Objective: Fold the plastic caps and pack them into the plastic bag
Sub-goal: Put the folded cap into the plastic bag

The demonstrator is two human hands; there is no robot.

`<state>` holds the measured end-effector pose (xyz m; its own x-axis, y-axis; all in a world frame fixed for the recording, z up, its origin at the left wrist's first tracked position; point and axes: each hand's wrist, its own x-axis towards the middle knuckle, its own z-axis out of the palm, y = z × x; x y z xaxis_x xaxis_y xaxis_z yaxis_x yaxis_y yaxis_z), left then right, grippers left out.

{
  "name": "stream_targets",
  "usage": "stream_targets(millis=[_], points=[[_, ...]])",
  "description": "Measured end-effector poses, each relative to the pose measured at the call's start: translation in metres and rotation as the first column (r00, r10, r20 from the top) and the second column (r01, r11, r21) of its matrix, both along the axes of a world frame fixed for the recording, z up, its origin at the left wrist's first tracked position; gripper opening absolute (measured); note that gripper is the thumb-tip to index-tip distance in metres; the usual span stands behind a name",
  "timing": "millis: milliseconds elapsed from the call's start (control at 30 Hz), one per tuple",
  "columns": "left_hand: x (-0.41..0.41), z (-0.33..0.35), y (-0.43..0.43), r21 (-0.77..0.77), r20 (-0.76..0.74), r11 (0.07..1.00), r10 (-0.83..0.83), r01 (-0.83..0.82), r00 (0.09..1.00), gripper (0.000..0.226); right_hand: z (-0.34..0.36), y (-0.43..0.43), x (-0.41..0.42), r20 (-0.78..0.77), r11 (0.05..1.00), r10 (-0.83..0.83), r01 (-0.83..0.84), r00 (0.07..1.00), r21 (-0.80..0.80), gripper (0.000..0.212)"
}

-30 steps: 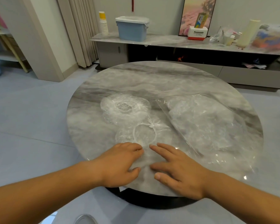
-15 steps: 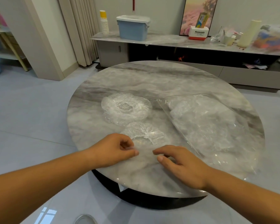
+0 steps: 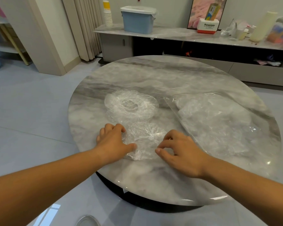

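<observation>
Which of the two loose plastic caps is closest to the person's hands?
The crumpled cap, lying between the left hand and right hand; the round cap lies spread out farther back.

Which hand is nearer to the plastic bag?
Right. The right hand lies just beside the plastic bag; the left hand is farther off, across the cap.

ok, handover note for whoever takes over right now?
Left hand: grips the left edge of the near cap.
Right hand: fingers curled at its right edge, grip unclear.
Near cap is crumpled, fold unfinished. Another cap lies open behind it.
Plastic bag, to the right, already holds caps.
Left: finish fold, bag it, then the other cap.
</observation>
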<state>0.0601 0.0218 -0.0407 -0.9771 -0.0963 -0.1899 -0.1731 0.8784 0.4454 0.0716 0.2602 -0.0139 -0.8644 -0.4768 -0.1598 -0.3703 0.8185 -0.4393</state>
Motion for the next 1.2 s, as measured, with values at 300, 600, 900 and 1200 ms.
stream_targets(millis=[300, 600, 900, 1200], points=[[-0.002, -0.002, 0.003, 0.019, 0.028, 1.000, 0.012, -0.012, 1.000, 0.082, 0.004, -0.037, -0.040, 0.384, 0.870, -0.201, 0.344, 0.901, -0.353, 0.042], [-0.002, -0.001, 0.002, 0.027, 0.025, 1.000, 0.010, -0.011, 1.000, 0.087, 0.006, -0.033, -0.033, 0.204, 0.740, -0.179, 0.268, 0.963, -0.617, 0.026], [0.000, 0.012, -0.017, 0.038, 0.129, 0.971, -0.238, 0.235, 0.963, 0.095, -0.012, -0.015, 0.000, -0.167, 0.943, 0.232, -0.264, 0.958, -0.202, 0.047], [-0.001, 0.027, -0.010, 0.038, 0.186, 0.971, -0.238, 0.235, 0.953, 0.063, -0.016, -0.007, 0.017, -0.197, 0.921, 0.388, -0.379, 0.900, 0.087, 0.053]])
